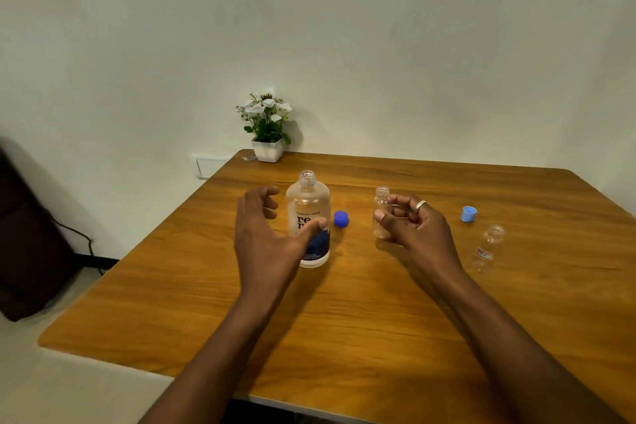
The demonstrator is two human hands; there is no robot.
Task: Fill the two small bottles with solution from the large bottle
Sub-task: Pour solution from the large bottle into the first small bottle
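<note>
Early, nothing poured yet: right hand [409,224] pinches one empty small bottle [381,213], left hand [265,227] spread wide around uncapped large bottle [308,220], second small bottle [488,248] open, right of that pinch.

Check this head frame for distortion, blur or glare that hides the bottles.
Head view: wide-angle bending curves the table edges; slight softness on the left hand; no glare; the clear small bottles show faintly against the wood; the large bottle label is partly covered.

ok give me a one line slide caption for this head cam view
Left hand open around the uncapped large bottle, right hand holding one small bottle; second small bottle waits alongside.
</note>
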